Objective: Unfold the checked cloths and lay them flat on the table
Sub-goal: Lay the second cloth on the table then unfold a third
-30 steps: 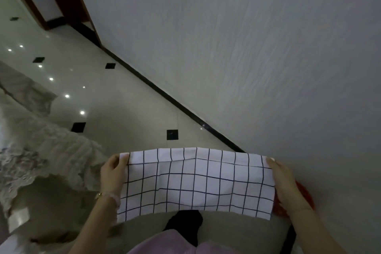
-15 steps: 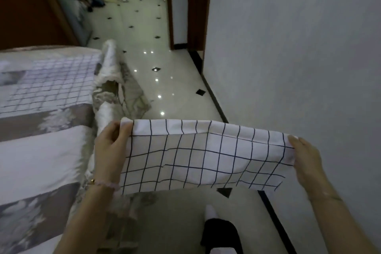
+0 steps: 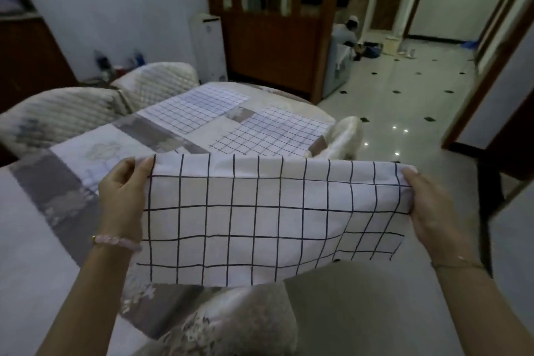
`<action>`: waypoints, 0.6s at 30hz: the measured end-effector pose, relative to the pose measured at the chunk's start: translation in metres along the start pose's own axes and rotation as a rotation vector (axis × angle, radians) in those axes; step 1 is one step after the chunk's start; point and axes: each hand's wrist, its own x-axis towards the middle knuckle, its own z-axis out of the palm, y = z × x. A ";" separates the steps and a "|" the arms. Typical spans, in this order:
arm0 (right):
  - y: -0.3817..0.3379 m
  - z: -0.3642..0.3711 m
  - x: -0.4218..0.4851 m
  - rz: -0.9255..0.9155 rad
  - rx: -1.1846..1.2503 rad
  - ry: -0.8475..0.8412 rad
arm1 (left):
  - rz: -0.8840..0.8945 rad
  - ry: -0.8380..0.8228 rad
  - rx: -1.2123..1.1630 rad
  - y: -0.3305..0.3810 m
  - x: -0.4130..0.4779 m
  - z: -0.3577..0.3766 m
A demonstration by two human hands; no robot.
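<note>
A white cloth with black checks (image 3: 260, 220) hangs stretched in the air between my hands, in front of the table's near edge. My left hand (image 3: 124, 193) pinches its upper left corner and my right hand (image 3: 427, 205) grips its upper right corner. The cloth's lower right part folds back on itself. Two more checked cloths lie flat on the table: one at the far middle (image 3: 196, 108) and one to its right (image 3: 274, 131). The table (image 3: 34, 228) has a grey and white patterned cover.
Two quilted chair backs (image 3: 57, 115) (image 3: 161, 78) stand at the table's far left side. A white appliance (image 3: 208, 49) and a wooden partition (image 3: 277, 37) are behind the table. Glossy tiled floor (image 3: 404, 113) stretches to the right. A person (image 3: 346, 33) sits far back.
My view has swung left from the wall and floor to the table. The cloth stays stretched between both hands and is now over the table's near edge.
</note>
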 end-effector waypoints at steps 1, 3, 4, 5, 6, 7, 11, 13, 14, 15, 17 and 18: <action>0.000 0.020 0.019 -0.001 0.000 -0.068 | -0.018 0.047 0.012 -0.002 0.005 -0.007; 0.003 0.062 0.047 0.012 -0.012 -0.196 | -0.050 0.141 0.054 -0.009 0.011 -0.023; 0.006 0.082 0.059 0.019 -0.022 -0.260 | -0.063 0.182 0.074 -0.013 0.013 -0.033; 0.010 0.103 0.068 0.028 -0.032 -0.319 | -0.084 0.222 0.091 -0.018 0.014 -0.043; 0.015 0.121 0.075 0.034 -0.042 -0.376 | -0.112 0.263 0.109 -0.023 0.013 -0.052; 0.020 0.140 0.081 0.037 -0.046 -0.431 | -0.133 0.302 0.127 -0.029 0.012 -0.063; 0.045 0.204 0.097 0.096 -0.064 -0.593 | -0.188 0.412 0.185 -0.051 0.009 -0.094; 0.055 0.233 0.101 0.137 -0.067 -0.656 | -0.204 0.455 0.182 -0.063 0.010 -0.104; 0.060 0.246 0.104 0.154 -0.089 -0.683 | -0.209 0.474 0.177 -0.069 0.012 -0.110; 0.063 0.258 0.106 0.158 -0.102 -0.707 | -0.223 0.493 0.173 -0.077 0.015 -0.115; 0.070 0.282 0.107 0.156 -0.111 -0.763 | -0.244 0.527 0.138 -0.091 0.021 -0.129; 0.072 0.293 0.107 0.155 -0.110 -0.772 | -0.244 0.535 0.111 -0.098 0.024 -0.136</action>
